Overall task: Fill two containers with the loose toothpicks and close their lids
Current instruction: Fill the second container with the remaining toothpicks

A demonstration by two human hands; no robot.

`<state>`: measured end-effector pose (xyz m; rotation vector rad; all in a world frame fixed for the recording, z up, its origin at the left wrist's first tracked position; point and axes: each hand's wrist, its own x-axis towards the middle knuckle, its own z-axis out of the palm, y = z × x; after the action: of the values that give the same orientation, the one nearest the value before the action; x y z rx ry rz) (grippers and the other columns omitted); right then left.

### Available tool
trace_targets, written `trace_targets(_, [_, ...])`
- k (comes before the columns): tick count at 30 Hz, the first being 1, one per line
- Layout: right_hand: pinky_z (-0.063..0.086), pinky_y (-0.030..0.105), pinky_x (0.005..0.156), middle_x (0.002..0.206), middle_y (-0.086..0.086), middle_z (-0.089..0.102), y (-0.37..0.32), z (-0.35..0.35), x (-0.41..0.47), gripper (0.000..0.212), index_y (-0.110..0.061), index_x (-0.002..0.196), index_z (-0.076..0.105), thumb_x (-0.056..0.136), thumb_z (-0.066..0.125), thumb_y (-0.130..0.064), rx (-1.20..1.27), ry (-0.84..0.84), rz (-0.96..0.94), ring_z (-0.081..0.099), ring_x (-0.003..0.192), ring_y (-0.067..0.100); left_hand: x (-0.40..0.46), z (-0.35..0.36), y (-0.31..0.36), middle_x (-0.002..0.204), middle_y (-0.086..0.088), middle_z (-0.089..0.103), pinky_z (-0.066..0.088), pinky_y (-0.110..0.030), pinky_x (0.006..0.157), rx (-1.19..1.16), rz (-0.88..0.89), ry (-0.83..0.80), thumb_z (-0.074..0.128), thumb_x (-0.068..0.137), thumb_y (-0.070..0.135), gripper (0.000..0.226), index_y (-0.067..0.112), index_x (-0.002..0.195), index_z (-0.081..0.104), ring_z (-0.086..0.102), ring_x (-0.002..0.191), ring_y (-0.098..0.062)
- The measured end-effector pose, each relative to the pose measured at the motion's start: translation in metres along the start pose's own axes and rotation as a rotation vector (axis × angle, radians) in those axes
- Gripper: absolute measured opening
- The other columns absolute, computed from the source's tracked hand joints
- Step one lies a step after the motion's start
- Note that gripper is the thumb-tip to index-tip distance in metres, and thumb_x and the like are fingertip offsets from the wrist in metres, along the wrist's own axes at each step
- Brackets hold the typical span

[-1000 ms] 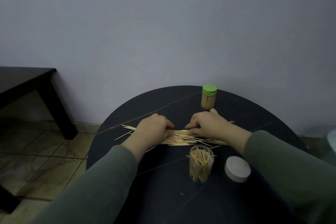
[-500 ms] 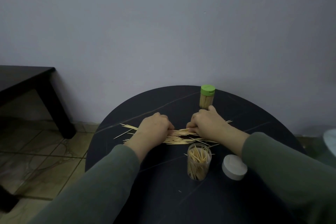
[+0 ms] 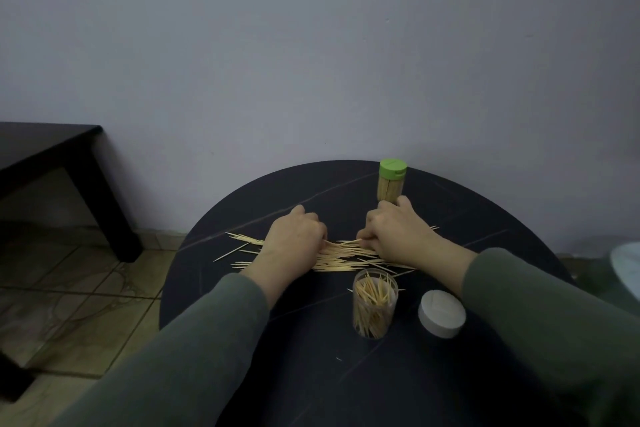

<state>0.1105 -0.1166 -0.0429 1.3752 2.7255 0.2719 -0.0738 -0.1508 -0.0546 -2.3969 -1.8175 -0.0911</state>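
Observation:
Loose toothpicks [image 3: 341,256] lie in a flat pile across the middle of a round black table [image 3: 311,374]. My left hand [image 3: 294,237] and my right hand [image 3: 398,230] sit on the pile with fingers curled, pinching toothpicks between them. In front of the pile stands an open clear container [image 3: 374,303], partly filled with toothpicks. Its white lid [image 3: 441,313] lies beside it on the right. A closed container with a green lid [image 3: 391,184], full of toothpicks, stands behind my right hand.
A dark side table [image 3: 52,163] stands at the left over a tiled floor [image 3: 69,288]. A grey wall runs close behind the round table. A pale object [image 3: 628,267] shows at the right edge.
Both hands have drawn slightly closer together over the pile, gathering toothpicks. The containers and the white lid have not moved on the table.

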Motion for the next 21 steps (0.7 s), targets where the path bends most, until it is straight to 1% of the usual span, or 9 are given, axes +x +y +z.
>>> trace_targets(3, [0.029, 0.040, 0.097, 0.117, -0.005, 0.060, 0.000, -0.003, -0.004, 0.031, -0.032, 0.126, 0.061, 0.099, 0.048, -0.038, 0.043, 0.008, 0.025, 0.046, 0.110, 0.016, 0.000, -0.002, 0.003, 0.122, 0.004, 0.058, 0.043, -0.031, 0.090, 0.040, 0.019, 0.012, 0.050, 0.098, 0.034, 0.029, 0.027, 0.123, 0.061, 0.046, 0.111, -0.017])
trace_targets(6, [0.029, 0.038, 0.094, 0.113, -0.007, 0.062, 0.000, -0.006, -0.008, 0.028, -0.032, 0.122, 0.064, 0.098, 0.051, -0.037, 0.090, 0.063, 0.063, 0.047, 0.108, 0.015, 0.000, -0.002, 0.002, 0.122, 0.006, 0.059, 0.038, -0.033, 0.093, 0.053, 0.026, 0.028, 0.049, 0.098, 0.035, 0.027, 0.030, 0.122, 0.061, 0.045, 0.110, -0.016])
trace_targets(10, [0.028, 0.037, 0.094, 0.110, -0.010, 0.063, -0.001, -0.012, -0.018, 0.027, -0.031, 0.119, 0.067, 0.098, 0.051, -0.036, 0.224, 0.100, 0.128, 0.049, 0.104, 0.013, -0.002, -0.002, -0.002, 0.120, 0.009, 0.059, 0.035, -0.032, 0.090, 0.015, -0.011, 0.044, 0.047, 0.098, 0.039, 0.027, 0.036, 0.121, 0.063, 0.044, 0.108, -0.015])
trace_targets(13, [0.027, 0.037, 0.100, 0.113, -0.012, 0.065, 0.000, -0.012, -0.026, 0.027, -0.030, 0.119, 0.067, 0.097, 0.053, -0.036, 0.359, 0.082, 0.191, 0.051, 0.107, 0.012, -0.004, -0.004, -0.001, 0.121, 0.010, 0.059, 0.035, -0.031, 0.088, -0.024, -0.036, 0.067, 0.047, 0.098, 0.041, 0.029, 0.038, 0.122, 0.062, 0.044, 0.106, -0.015])
trace_targets(15, [0.026, 0.039, 0.103, 0.119, -0.013, 0.065, 0.001, -0.013, -0.031, 0.028, -0.031, 0.120, 0.066, 0.096, 0.054, -0.039, 0.468, 0.092, 0.247, 0.051, 0.114, 0.012, -0.007, -0.005, 0.001, 0.121, 0.011, 0.059, 0.036, -0.031, 0.088, -0.089, -0.055, 0.097, 0.049, 0.097, 0.041, 0.029, 0.036, 0.122, 0.063, 0.043, 0.105, -0.013])
trace_targets(17, [0.025, 0.041, 0.104, 0.121, -0.014, 0.064, 0.004, -0.012, -0.036, 0.028, -0.033, 0.118, 0.066, 0.095, 0.054, -0.041, 0.552, 0.105, 0.301, 0.049, 0.118, 0.012, -0.009, -0.007, 0.003, 0.118, 0.011, 0.059, 0.038, -0.030, 0.089, -0.180, -0.079, 0.123, 0.053, 0.095, 0.042, 0.028, 0.035, 0.119, 0.066, 0.042, 0.103, -0.012])
trace_targets(19, [0.026, 0.044, 0.106, 0.117, -0.015, 0.064, 0.008, -0.009, -0.040, 0.025, -0.037, 0.113, 0.068, 0.092, 0.056, -0.044, 0.673, 0.113, 0.366, 0.048, 0.119, 0.012, -0.011, -0.009, 0.005, 0.111, 0.011, 0.058, 0.042, -0.032, 0.091, -0.314, -0.120, 0.137, 0.057, 0.093, 0.040, 0.026, 0.034, 0.115, 0.069, 0.042, 0.105, -0.012])
trace_targets(21, [0.030, 0.049, 0.108, 0.110, -0.017, 0.066, 0.009, -0.007, -0.043, 0.017, -0.041, 0.103, 0.070, 0.088, 0.062, -0.044, 0.872, 0.135, 0.411, 0.051, 0.118, 0.012, -0.014, -0.012, 0.008, 0.102, 0.012, 0.057, 0.045, -0.036, 0.094, -0.530, -0.185, 0.131, 0.061, 0.091, 0.036, 0.023, 0.029, 0.110, 0.072, 0.047, 0.108, -0.014])
